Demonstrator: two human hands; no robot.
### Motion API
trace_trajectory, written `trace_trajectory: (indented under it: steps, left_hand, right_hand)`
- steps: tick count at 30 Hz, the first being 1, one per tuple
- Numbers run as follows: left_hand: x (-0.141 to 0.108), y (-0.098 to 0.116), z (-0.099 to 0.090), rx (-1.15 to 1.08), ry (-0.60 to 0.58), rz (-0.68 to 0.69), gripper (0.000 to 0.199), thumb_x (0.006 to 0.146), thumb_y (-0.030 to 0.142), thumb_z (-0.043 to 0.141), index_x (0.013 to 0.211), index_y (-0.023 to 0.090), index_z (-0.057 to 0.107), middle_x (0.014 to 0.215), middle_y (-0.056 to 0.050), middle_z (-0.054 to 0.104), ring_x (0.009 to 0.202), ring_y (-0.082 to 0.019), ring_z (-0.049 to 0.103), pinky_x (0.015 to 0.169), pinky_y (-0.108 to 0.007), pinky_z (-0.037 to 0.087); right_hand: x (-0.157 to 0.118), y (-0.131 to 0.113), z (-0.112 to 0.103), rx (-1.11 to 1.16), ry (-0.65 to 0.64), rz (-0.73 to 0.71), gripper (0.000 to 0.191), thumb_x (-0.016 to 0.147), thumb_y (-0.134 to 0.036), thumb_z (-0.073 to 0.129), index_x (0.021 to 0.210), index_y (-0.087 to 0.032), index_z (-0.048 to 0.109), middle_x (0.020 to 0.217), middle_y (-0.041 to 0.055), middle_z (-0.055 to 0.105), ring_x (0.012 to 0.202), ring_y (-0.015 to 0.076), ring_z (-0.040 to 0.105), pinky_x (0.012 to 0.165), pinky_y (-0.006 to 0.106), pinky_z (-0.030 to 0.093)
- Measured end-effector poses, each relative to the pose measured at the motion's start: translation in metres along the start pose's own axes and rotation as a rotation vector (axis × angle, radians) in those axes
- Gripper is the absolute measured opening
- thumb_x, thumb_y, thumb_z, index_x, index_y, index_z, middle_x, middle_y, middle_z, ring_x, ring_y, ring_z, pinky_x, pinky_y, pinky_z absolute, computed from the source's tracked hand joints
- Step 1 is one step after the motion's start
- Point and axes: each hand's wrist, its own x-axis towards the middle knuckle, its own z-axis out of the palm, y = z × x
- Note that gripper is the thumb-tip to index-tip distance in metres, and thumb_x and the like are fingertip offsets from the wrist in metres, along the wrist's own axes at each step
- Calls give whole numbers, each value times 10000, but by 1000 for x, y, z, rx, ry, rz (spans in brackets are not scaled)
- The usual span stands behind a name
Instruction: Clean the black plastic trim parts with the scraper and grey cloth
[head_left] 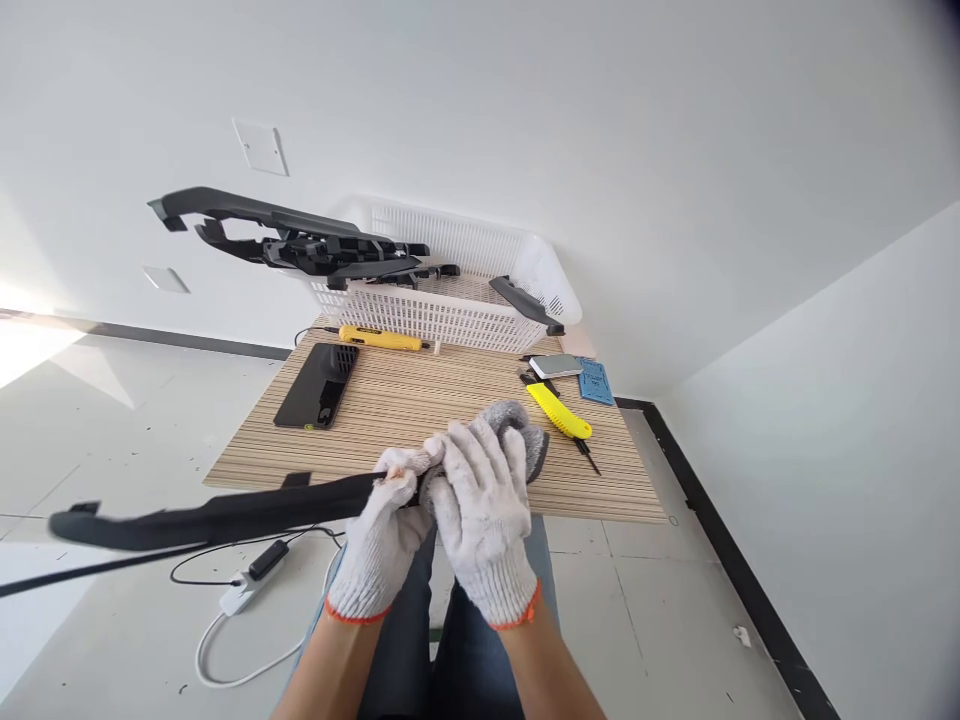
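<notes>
At the near edge of the table, the left hand is clamped round a dark trim strip close to its right end; the right hand is closed over a grey cloth, bunched against the strip. Contact under the cloth: hidden. Strip reaches left well past the table, unsupported; a slackened left grip could let it tip towards the floor. Farther in, right, a yellow-handled tool lies near the cloth; a wide sweep might knock it. Far side: dark parts overhang the white basket at left; a bumped table could slide them out.
</notes>
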Motion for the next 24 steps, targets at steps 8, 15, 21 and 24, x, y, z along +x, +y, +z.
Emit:
trace_trajectory:
  steps: [8, 15, 21, 24]
  left_hand:
    - [-1, 20, 2, -153, 98, 157, 165, 615, 241, 754, 723, 196, 637, 845, -21, 618, 838, -190, 652, 719, -352, 651]
    - [1, 8, -2, -288, -7, -40, 126, 599, 152, 666, 675, 193, 573, 778, 2, 562, 687, -143, 590, 578, -284, 597]
    - [-5, 20, -1, -180, -159, -86, 155, 524, 104, 656, 614, 178, 553, 662, 8, 514, 688, -135, 576, 602, -228, 554]
    - [-8, 21, 5, -150, -215, -111, 161, 532, 100, 666, 639, 178, 574, 684, 5, 529, 720, -137, 581, 632, -226, 548]
  right_hand:
    - [11, 29, 11, 23, 188, 160, 410, 1040, -295, 511, 1429, -270, 638, 1722, 55, 268, 1564, 352, 301, 1245, 587, 339]
    - [19, 51, -7, 218, 317, 296, 401, 1005, -327, 482, 1329, -203, 684, 1415, 111, 649, 1340, 264, 599, 1100, 439, 522]
    - [25, 64, -10, 722, 367, 987, 396, 851, -549, 612, 833, -169, 725, 807, 73, 745, 832, 253, 720, 753, 366, 580]
    - [24, 70, -5, 1050, 520, 1182, 428, 792, -570, 677, 947, -173, 721, 889, 64, 757, 895, 242, 731, 770, 355, 590]
